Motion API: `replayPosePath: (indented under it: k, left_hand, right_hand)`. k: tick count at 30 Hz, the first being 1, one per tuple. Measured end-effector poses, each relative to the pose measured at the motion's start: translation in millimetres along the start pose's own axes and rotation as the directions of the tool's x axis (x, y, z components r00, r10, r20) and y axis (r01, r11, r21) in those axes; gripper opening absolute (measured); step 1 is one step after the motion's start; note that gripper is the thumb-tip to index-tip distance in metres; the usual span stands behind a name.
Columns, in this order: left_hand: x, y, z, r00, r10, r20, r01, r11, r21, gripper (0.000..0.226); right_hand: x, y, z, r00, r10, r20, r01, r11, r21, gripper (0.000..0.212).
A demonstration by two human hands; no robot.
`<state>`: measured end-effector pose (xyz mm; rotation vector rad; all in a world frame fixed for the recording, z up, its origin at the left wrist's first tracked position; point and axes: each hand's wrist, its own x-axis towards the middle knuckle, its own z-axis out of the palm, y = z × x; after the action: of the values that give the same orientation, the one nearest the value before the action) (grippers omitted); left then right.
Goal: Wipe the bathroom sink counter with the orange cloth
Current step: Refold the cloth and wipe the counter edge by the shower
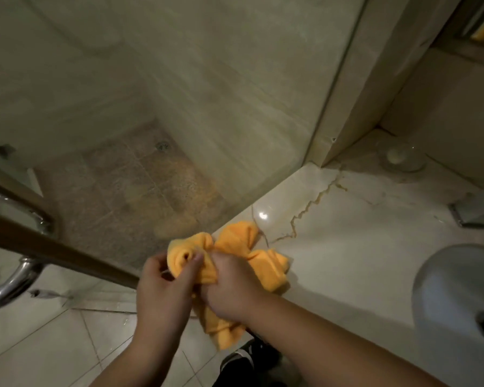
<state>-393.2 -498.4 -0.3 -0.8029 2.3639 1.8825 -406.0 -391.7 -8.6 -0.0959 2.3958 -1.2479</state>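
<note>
Both hands were closed on the cloth at the counter's left edge: the left hand pinched a rolled corner at 9 o'clock of the bundle, the right hand gripped its middle. The cloth was bunched, partly draped over the counter edge, its tail hanging toward the floor.

Judgement: it wanted refolding into a flat pad before wiping, then overlapping strokes from the corner toward the basin at 3 o'clock.

The counter was pale, glossy stone with a brown-stained crack at 12 o'clock of the cloth. A glass dish stood in the far corner at 1 o'clock. The shower screen adjoined at left.
</note>
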Motion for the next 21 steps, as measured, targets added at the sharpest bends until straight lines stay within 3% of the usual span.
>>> replayPosePath:
  k: [2, 4, 6, 8, 11, 14, 15, 17, 19, 21]
  left_hand:
    - [-11, 31, 6, 0.991, 0.106, 0.083, -0.107, 0.994, 0.007, 0.043]
    - [-20, 65, 22, 0.945, 0.245, 0.215, -0.247, 0.969, -0.021, 0.053]
    - [-23, 96, 45, 0.905, 0.314, 0.286, -0.275, 0.947, -0.168, 0.042]
    - [-12, 121, 70, 0.898, 0.349, 0.268, -0.278, 0.922, -0.269, 0.028]
    - [11, 138, 106, 0.850, 0.422, 0.315, -0.395, 0.907, -0.147, 0.030]
    - [35, 129, 137, 0.772, 0.401, 0.494, -0.465, 0.885, 0.009, 0.030]
    - [41, 125, 148, 0.740, 0.401, 0.540, -0.509, 0.859, 0.060, 0.031]
    - [51, 116, 169, 0.642, 0.468, 0.607, -0.644, 0.759, 0.096, 0.033]
    - [59, 110, 189, 0.514, 0.501, 0.696, -0.768, 0.630, 0.114, 0.035]
    - [70, 103, 208, 0.387, 0.437, 0.812, -0.846, 0.518, 0.125, 0.046]
  right_hand:
    - [-7, -5, -25, 0.998, 0.065, -0.001, -0.062, 0.962, 0.265, 0.030]
    - [-12, -5, -59, 0.979, 0.169, -0.112, -0.098, 0.877, 0.471, 0.015]
    - [-18, -3, -104, 0.923, 0.286, -0.258, -0.069, 0.781, 0.621, 0.011]
    - [-28, 4, -153, 0.842, 0.347, -0.413, -0.002, 0.768, 0.640, 0.011]
    - [-45, 20, -214, 0.773, 0.292, -0.564, -0.037, 0.907, 0.420, 0.016]
    - [-35, 55, -244, 0.803, 0.094, -0.589, -0.152, 0.987, -0.050, 0.022]
    - [-23, 73, -246, 0.821, 0.071, -0.566, -0.231, 0.949, -0.215, 0.030]
    - [4, 111, -235, 0.863, 0.176, -0.474, -0.393, 0.823, -0.411, 0.054]
    - [27, 137, -211, 0.849, 0.351, -0.394, -0.516, 0.712, -0.476, 0.071]
    - [41, 151, -189, 0.825, 0.396, -0.403, -0.561, 0.653, -0.508, 0.080]
